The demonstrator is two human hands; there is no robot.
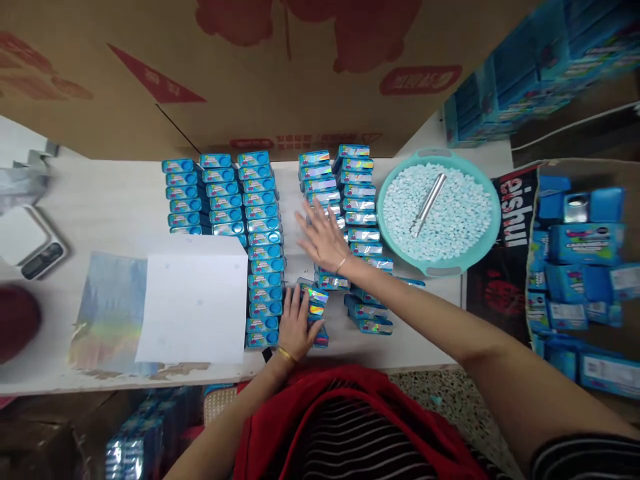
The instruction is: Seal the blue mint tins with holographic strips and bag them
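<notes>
Rows of small blue mint tins (265,251) stand packed side by side in columns on the white table. My right hand (323,239) reaches over the middle column of tins (319,171), fingers spread and palm down, its fingertips at that column's left side. Nearer me, my left hand (296,328) lies with fingers stretched out against the left side of a few slightly skewed tins (316,295). Its thumb points right, across their front end. Neither hand is closed around a tin. Part of the middle column is hidden beneath my right hand and forearm.
Right of the columns, a turquoise basin (493,233) holds white mints and a metal scoop (429,203). A cardboard box (240,113) walls off the back. White paper (195,313) covers some tins at left, near a scale (37,247). An open carton (585,267) of blue packs stands far right.
</notes>
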